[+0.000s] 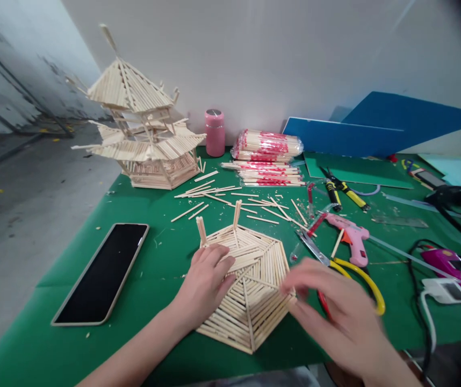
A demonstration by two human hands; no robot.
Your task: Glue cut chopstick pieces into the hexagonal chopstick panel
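Note:
A many-sided panel [268,317] of thin wooden sticks lies on the green table, its strips running around several spokes. Two short bundled stick posts [237,215] stand up at its far edge. My left hand [208,282] rests over the panel's left side, fingers slightly bent and thumb apart from them. Close to those fingertips is a band of pale sticks [249,260] on the panel. At the right edge hovers my right hand [337,309], blurred, with thumb and forefinger apart; I see nothing between them. Scissors [317,250] with yellow and red handles lie partly behind it.
A stick pagoda [145,134] stands at the back left, near a pink flask [215,134] and wrapped chopsticks [268,145]. Loose sticks [263,220] are scattered beyond the panel. A phone [103,274] lies left; a pink glue gun [351,236], pliers [343,191] and cables lie right.

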